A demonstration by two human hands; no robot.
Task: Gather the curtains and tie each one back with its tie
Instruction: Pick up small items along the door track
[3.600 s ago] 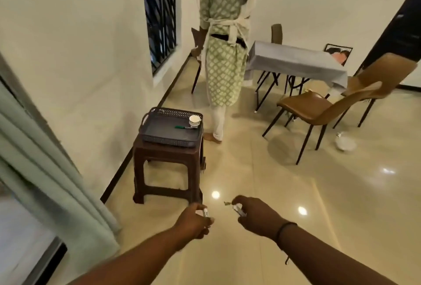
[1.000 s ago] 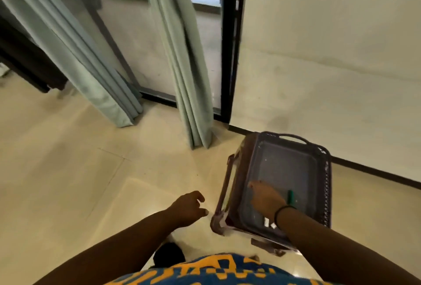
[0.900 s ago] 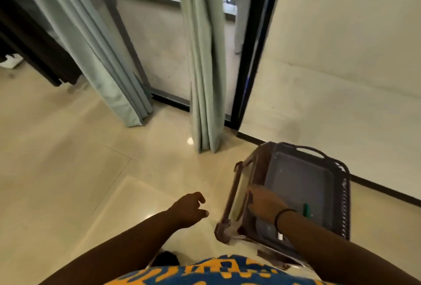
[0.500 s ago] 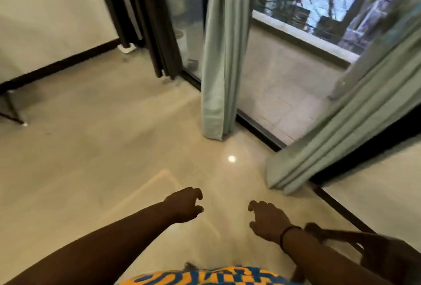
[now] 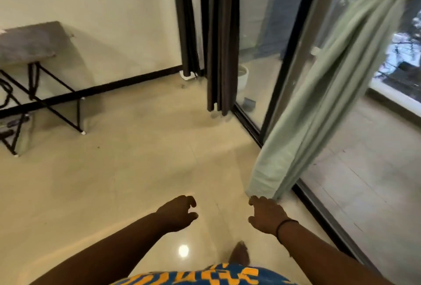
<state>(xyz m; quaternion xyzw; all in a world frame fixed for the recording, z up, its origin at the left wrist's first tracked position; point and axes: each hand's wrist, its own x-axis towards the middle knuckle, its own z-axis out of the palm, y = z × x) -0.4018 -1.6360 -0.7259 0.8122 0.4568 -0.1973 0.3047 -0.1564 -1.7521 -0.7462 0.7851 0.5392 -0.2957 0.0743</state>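
Both hands hold nothing, fingers loosely curled. The right hand (image 5: 266,215) hovers just below the green curtain (image 5: 319,102) hem; the left hand (image 5: 178,213) is further left.

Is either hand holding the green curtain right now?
No. The left hand and the right hand both hang with loosely curled fingers holding nothing, and the green curtain hangs beyond them, ungrasped.

My shirt (image 5: 205,276) is blue with orange pattern, the near curtain (image 5: 307,114) pale green, the far curtain (image 5: 219,41) dark brown.
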